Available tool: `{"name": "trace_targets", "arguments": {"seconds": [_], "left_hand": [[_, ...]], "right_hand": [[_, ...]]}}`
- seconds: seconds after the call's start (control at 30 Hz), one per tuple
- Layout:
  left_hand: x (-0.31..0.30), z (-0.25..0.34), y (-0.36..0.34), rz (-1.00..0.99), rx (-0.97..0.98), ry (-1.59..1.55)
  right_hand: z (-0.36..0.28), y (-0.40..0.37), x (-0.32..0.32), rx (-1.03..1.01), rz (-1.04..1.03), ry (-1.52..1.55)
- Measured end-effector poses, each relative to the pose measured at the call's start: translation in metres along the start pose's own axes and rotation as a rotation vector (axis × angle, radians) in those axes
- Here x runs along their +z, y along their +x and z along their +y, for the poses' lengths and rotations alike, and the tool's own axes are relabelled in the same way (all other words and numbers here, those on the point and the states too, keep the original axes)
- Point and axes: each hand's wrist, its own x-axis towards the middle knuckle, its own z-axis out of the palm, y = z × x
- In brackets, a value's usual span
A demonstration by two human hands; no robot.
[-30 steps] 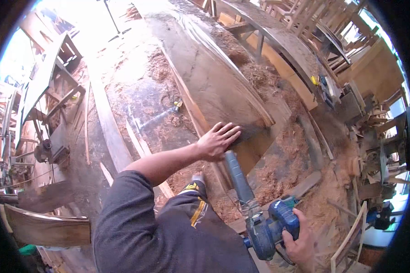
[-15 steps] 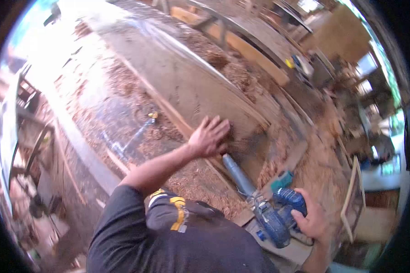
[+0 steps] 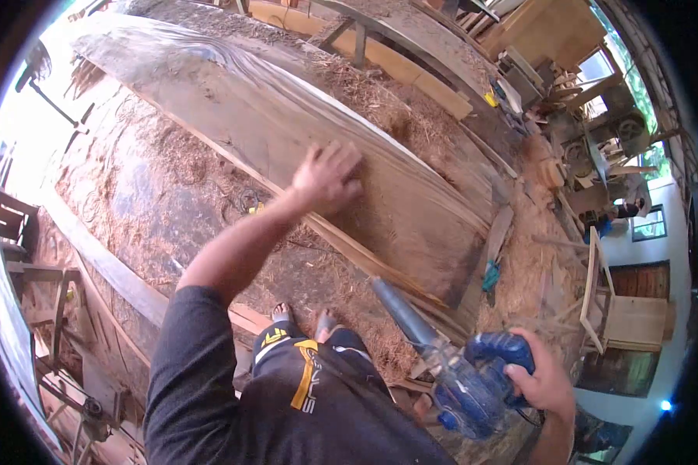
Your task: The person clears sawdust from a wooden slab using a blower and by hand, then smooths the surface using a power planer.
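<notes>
The person's left hand (image 3: 326,180) lies flat, palm down and fingers spread, on one long, broad, brown wooden slab (image 3: 233,108). The slab runs slantwise from the upper left to the lower right. This hand presses on the wood and grasps nothing.

The right hand (image 3: 547,381) is closed around the handle of one blue electric blower (image 3: 469,384), held low at the lower right. Its grey nozzle tube (image 3: 399,308) points up and left towards the near edge of the slab, close to the slab's lower-right end. Whether the tip touches the wood cannot be told.

Reddish wood shavings (image 3: 349,310) cover the floor beside the slab, and more lie heaped along its far edge. The person's two feet (image 3: 283,312) stand among the shavings, near the slab's near edge.

One narrow plank (image 3: 498,231) lies just beside the slab's right end, with one small teal object (image 3: 490,275) near it. One pale wooden frame (image 3: 597,291) stands further right, well apart from both hands.
</notes>
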Motion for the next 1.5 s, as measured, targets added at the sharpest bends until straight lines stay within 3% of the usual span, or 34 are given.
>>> {"name": "trace_targets", "arguments": {"seconds": [0.1, 0.17, 0.23, 0.27, 0.3, 0.33, 0.4, 0.53, 0.6, 0.67, 0.73, 0.8, 0.9, 0.93, 0.97, 1.07, 1.1, 1.13, 1.17, 1.2, 1.33, 1.5], "left_hand": [[0.007, -0.074, 0.042, 0.138, -0.275, 0.024], [-0.006, -0.088, 0.054, 0.135, -0.488, 0.073], [-0.006, -0.05, 0.033, -0.045, -0.193, 0.158], [0.013, -0.035, 0.018, -0.056, 0.069, 0.246], [0.031, -0.025, -0.01, 0.093, 0.346, 0.411], [-0.007, -0.02, -0.027, -0.08, 0.258, -0.11], [-0.01, -0.067, -0.027, -0.008, 0.041, -0.042], [-0.055, -0.228, -0.035, 0.061, -0.445, -0.002], [-0.07, -0.3, -0.051, 0.103, -0.704, 0.007], [-0.07, -0.324, -0.05, 0.11, -0.897, 0.161], [-0.06, -0.317, -0.056, 0.054, -0.374, 0.193], [-0.068, -0.325, -0.059, 0.024, -0.233, 0.003], [-0.082, -0.434, -0.061, 0.089, -0.343, 0.04], [-0.092, -0.474, -0.064, 0.093, -0.428, 0.029], [-0.092, -0.525, -0.069, 0.225, -0.538, 0.02], [-0.081, -0.609, -0.072, 0.312, -0.836, 0.236], [-0.106, -0.599, -0.076, 0.025, -0.62, 0.328], [-0.121, -0.591, -0.093, 0.015, -0.335, 0.244], [-0.118, -0.584, -0.094, -0.029, -0.235, -0.086], [-0.112, -0.589, -0.098, 0.046, -0.189, -0.033], [-0.121, -0.659, -0.096, 0.119, -0.266, -0.054], [-0.139, -0.788, -0.098, 0.115, -0.419, -0.088]], "right_hand": [[-0.05, 0.018, 0.016, 0.102, 0.011, 0.106], [-0.045, 0.037, 0.029, -0.063, 0.105, 0.132], [-0.035, 0.053, 0.037, -0.181, 0.146, 0.128], [-0.029, 0.062, 0.039, -0.213, 0.141, 0.115], [-0.035, 0.075, 0.038, -0.236, 0.112, 0.104], [-0.041, 0.088, 0.036, -0.26, 0.083, 0.093], [-0.064, 0.103, 0.036, -0.287, 0.021, 0.077], [-0.105, 0.129, 0.038, -0.487, -0.057, 0.024], [-0.144, 0.126, 0.042, -0.439, -0.074, 0.112], [-0.17, 0.142, 0.046, -0.408, -0.096, 0.193], [-0.207, 0.158, 0.052, -0.443, -0.079, 0.206], [-0.257, 0.174, 0.064, -0.447, -0.059, 0.154], [-0.315, 0.21, 0.089, -0.615, -0.035, -0.02], [-0.348, 0.211, 0.092, -0.534, -0.038, -0.037], [-0.382, 0.211, 0.096, -0.453, -0.042, -0.055], [-0.464, 0.223, 0.122, -0.412, -0.05, 0.098], [-0.49, 0.229, 0.131, -0.439, -0.073, 0.165], [-0.517, 0.235, 0.139, -0.449, -0.076, 0.16], [-0.543, 0.241, 0.145, -0.453, -0.085, 0.152], [-0.567, 0.245, 0.151, -0.458, -0.094, 0.14], [-0.647, 0.27, 0.176, -0.482, -0.134, 0.15], [-0.727, 0.31, 0.197, -0.54, -0.132, 0.182]]}}
